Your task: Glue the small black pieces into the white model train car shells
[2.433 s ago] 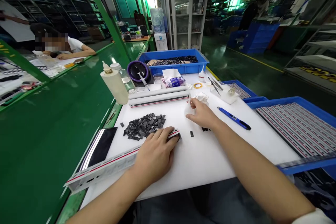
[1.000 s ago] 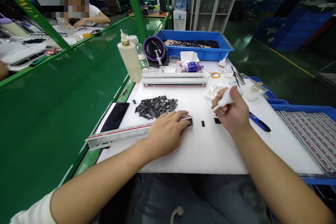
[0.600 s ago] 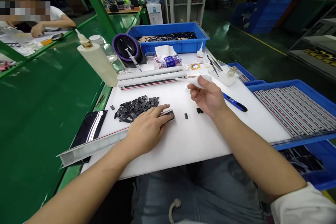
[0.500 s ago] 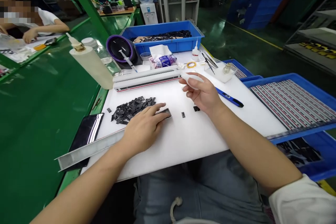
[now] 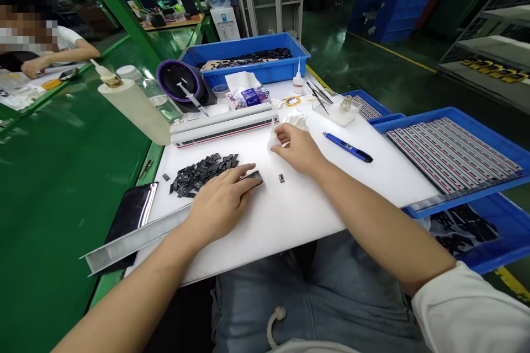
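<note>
My left hand (image 5: 219, 198) grips a long grey metal channel (image 5: 136, 240) near its far end, with thumb and fingers on either side. The channel lies slanted, open side up, its near end jutting past the table's left edge. My right hand (image 5: 298, 149) is closed on a small white squeeze bottle (image 5: 272, 142), nozzle up, low over or on the white table; its base contact is unclear. A single small black piece (image 5: 281, 178) lies between my hands. Beyond my left hand is a heap of small black pieces (image 5: 202, 174), partly covered by the fingers.
Finished-looking striped strips (image 5: 227, 131) lie behind the heap. A blue pen-like cutter (image 5: 348, 147) is at right, beside a blue tray (image 5: 459, 116) of striped strips. At the back stand a tissue pack (image 5: 248, 96), a syringe (image 5: 192, 98) and a blue bin (image 5: 281, 73).
My right hand has lowered and turned the bottle from lying sideways to nozzle up, moving it left. My left hand keeps its hold on the channel. The view has shifted slightly.
</note>
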Tool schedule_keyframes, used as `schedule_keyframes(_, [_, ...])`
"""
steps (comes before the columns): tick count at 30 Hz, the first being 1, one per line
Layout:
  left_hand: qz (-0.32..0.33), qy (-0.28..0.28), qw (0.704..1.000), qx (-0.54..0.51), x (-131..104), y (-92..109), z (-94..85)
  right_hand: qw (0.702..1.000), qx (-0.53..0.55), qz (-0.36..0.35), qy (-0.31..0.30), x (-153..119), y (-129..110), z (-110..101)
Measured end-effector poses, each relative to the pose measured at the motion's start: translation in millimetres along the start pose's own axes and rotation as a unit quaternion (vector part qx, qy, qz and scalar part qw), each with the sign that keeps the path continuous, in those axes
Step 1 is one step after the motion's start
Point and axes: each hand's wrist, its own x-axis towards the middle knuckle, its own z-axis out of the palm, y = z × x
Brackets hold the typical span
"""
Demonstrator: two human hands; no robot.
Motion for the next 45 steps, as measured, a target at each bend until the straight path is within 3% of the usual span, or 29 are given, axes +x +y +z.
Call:
schedule_keyframes(8, [0.008,0.032,0.999,0.02,-3.6,1.2,6.7,0.993,-0.114,-0.017,-0.039,0.0,6.0,6.7])
schedule_keyframes(22, [0.021,0.101,0.993,0.063,-14.5,7.6,18.9,0.995,-0.075,0.027,-0.058,-5.6,-5.2,1.7])
schedule_keyframes(33, [0.014,0.099,0.995,0.019,-14.5,3.5,16.8,0.995,-0.07,0.051,-0.052,-8.0,-9.0,8.0])
schedule_keyframes(42, [0.012,0.072,0.996,0.048,-15.3,8.0,13.9,0.998,-0.027,0.041,-0.046,-8.0,-6.5,9.4])
schedule_keyframes(45, [0.01,0.063,0.997,0.044,-14.3,7.8,12.7,0.992,0.115,0.043,-0.032,-8.4,-12.7,7.4])
